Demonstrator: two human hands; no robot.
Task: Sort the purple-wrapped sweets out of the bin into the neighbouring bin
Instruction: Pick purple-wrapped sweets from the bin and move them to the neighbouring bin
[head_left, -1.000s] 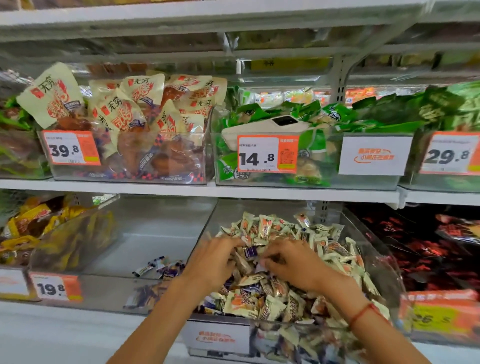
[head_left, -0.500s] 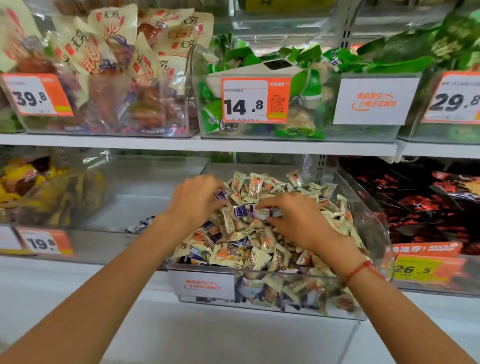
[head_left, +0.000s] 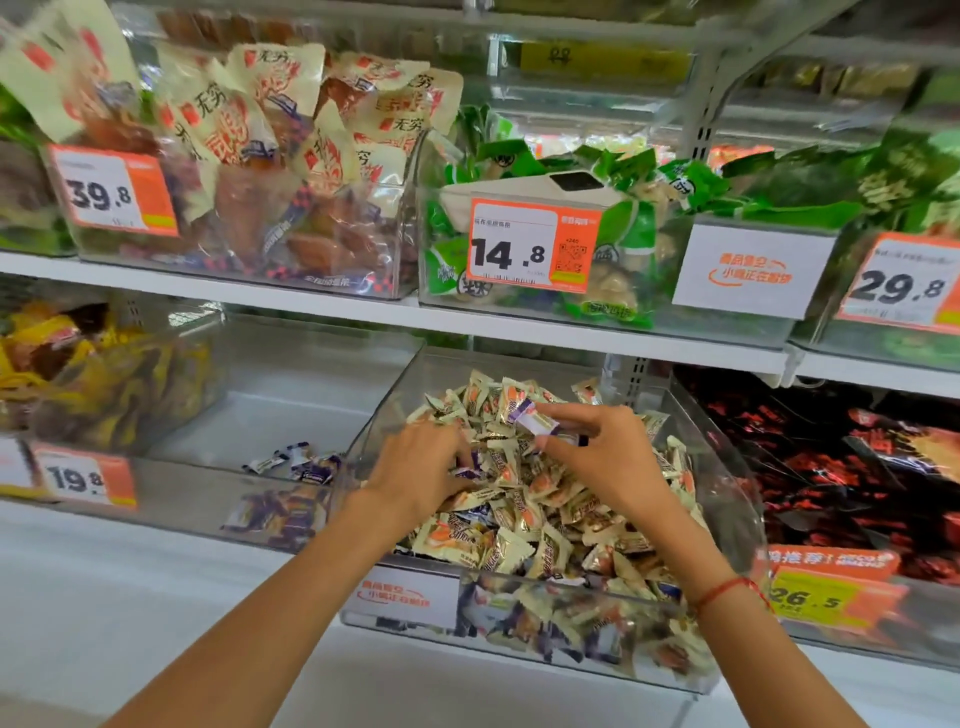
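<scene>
A clear bin (head_left: 730, 499) on the lower shelf is heaped with cream-and-orange wrapped sweets (head_left: 524, 525), with a few purple ones mixed in. My right hand (head_left: 602, 457) is lifted just above the heap and pinches a purple-wrapped sweet (head_left: 535, 420) between thumb and fingers. My left hand (head_left: 421, 470) digs into the left side of the heap, fingers curled among the wrappers beside a purple sweet (head_left: 465, 472); whether it holds one I cannot tell. The neighbouring clear bin (head_left: 291, 410) to the left holds a few purple sweets (head_left: 298, 462) near its front.
A bin of yellow packets (head_left: 78, 374) stands at far left, and a bin of dark red packets (head_left: 852, 467) at the right. The upper shelf (head_left: 363, 312) overhangs closely, carrying bins with price tags (head_left: 530, 244). A white ledge (head_left: 130, 597) lies below.
My right hand has risen off the heap with a purple sweet pinched in it. My left hand has sunk a little deeper into the left side of the heap. The view has shifted.
</scene>
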